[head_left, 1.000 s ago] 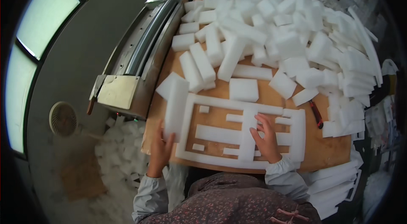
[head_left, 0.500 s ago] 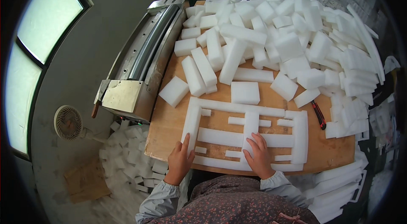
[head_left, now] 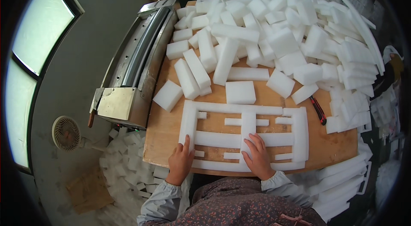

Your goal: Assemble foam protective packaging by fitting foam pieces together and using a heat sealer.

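Observation:
A flat white foam frame (head_left: 301, 136) lies near the table's front edge, with a middle crossbar, a long inner bar and several short side tabs. My left hand (head_left: 180, 162) rests on the lower part of its left bar, index finger stretched out. Spread over the middle crossbar (head_left: 248, 123) is my right hand (head_left: 258, 157), fingers extended. Both hands press on the foam from above and hold nothing. Just beyond the frame sits a single white foam block (head_left: 240, 93). A red and black utility knife (head_left: 317, 110) lies to the frame's right.
White foam blocks (head_left: 282, 44) heap over the back and right of the wooden table (head_left: 332, 149). A metal roller machine (head_left: 147, 48) stands along the left edge. Foam offcuts (head_left: 128, 164) cover the floor at left, beside a round fan (head_left: 66, 133). Long foam strips (head_left: 338, 183) lie lower right.
The whole view has shifted slightly, so the table and machine appear farther left. Both hands stay on the same bars of the foam frame.

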### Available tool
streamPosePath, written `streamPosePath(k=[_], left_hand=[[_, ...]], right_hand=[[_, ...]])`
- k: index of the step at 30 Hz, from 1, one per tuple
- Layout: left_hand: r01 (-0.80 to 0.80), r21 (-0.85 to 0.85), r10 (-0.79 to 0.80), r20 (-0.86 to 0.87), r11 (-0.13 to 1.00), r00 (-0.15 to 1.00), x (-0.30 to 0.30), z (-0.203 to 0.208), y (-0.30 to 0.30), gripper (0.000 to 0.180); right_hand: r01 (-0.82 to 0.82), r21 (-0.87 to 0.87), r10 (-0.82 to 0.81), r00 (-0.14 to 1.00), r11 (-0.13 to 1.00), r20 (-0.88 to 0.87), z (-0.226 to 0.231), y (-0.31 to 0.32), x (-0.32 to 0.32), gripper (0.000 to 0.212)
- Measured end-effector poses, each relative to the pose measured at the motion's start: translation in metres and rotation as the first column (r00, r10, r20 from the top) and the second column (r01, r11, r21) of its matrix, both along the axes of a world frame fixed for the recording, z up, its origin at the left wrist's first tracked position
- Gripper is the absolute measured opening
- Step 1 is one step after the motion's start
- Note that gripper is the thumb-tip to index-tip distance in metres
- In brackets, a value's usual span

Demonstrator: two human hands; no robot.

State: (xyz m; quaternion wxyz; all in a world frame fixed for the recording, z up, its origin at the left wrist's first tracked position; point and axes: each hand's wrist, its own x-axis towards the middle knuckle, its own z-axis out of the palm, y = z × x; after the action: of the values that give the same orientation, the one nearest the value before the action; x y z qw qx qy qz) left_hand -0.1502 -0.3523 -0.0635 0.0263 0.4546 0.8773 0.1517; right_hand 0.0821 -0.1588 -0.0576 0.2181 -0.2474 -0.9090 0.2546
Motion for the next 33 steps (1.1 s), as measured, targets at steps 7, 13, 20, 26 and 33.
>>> streamPosePath(k=[7,13,20,26,33], left_hand=[[0.142,0.192,-0.077,-0.31,0.971,0.947,-0.039,0.026,0.051,0.066],[0.145,0.083,-0.134,-0.123,0.986,0.983,-0.055,-0.038,0.083,0.068],[0.108,0.004,-0.106,-0.158,0.994,0.982,-0.053,-0.042,0.089,0.075],[0.292,0.187,-0.276,-0.104,0.938,0.955,0.054,-0.003,0.149,0.08],[0.499,0.079,-0.497,-0.041,0.863,0.867,0.114,-0.038,0.175,0.078]], right_hand=[[0.109,-0.086,-0.112,0.993,0.99,-0.031,0.009,0.015,-0.003,0.056],[0.069,0.165,-0.085,0.992,0.984,0.097,-0.021,0.02,-0.016,0.06],[0.075,0.07,-0.078,0.996,0.995,0.048,-0.03,0.026,-0.005,0.061],[0.304,0.055,-0.302,0.952,0.951,-0.041,-0.002,0.06,0.05,0.064],[0.411,0.38,-0.521,0.815,0.829,0.253,-0.033,0.082,0.129,0.056]])
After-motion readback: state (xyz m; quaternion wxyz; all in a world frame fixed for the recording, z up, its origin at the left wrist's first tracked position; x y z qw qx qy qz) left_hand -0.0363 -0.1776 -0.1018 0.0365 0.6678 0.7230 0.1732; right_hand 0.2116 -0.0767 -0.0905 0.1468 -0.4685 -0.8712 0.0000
